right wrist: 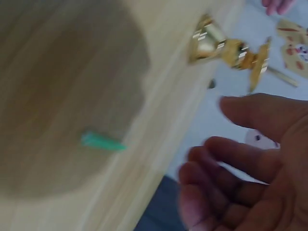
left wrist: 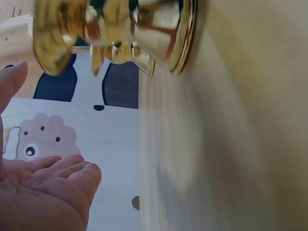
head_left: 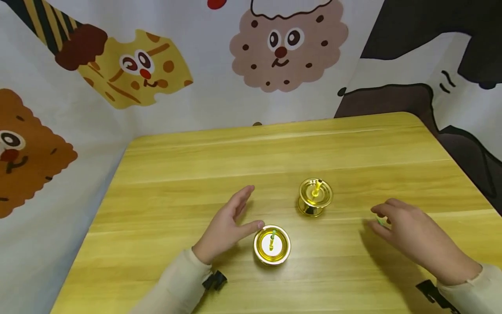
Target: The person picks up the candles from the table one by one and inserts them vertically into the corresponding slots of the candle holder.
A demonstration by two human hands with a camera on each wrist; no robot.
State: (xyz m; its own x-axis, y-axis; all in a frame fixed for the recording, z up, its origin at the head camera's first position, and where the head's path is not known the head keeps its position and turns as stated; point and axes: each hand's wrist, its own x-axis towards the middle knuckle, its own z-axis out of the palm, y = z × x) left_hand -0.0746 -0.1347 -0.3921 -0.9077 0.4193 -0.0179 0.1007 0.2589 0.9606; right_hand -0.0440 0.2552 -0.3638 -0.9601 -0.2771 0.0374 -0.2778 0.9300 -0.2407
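Note:
My left hand [head_left: 226, 224] hovers by the nearer gold candle holder [head_left: 272, 260], fingers extended, thumb tip right at its rim. A short green-and-yellow stick [head_left: 272, 240] stands in that holder's cup. Farther back is a second gold candle holder [head_left: 313, 204], with a yellow stick [head_left: 317, 187] upright in its dish. To the right, my right hand [head_left: 412, 231] is held over the table with loosely bent fingers and nothing in them. A small green tapered piece [right wrist: 102, 141] lies on the tabletop near it, mostly hidden behind the fingers in the head view.
Both holders stand on a light wood-grain table [head_left: 196, 161] with rounded far corners. Behind and to the left hangs a white cloth [head_left: 211, 100] printed with cartoon biscuits and cheese. Dark straps [head_left: 215, 280] sit at both sleeve cuffs.

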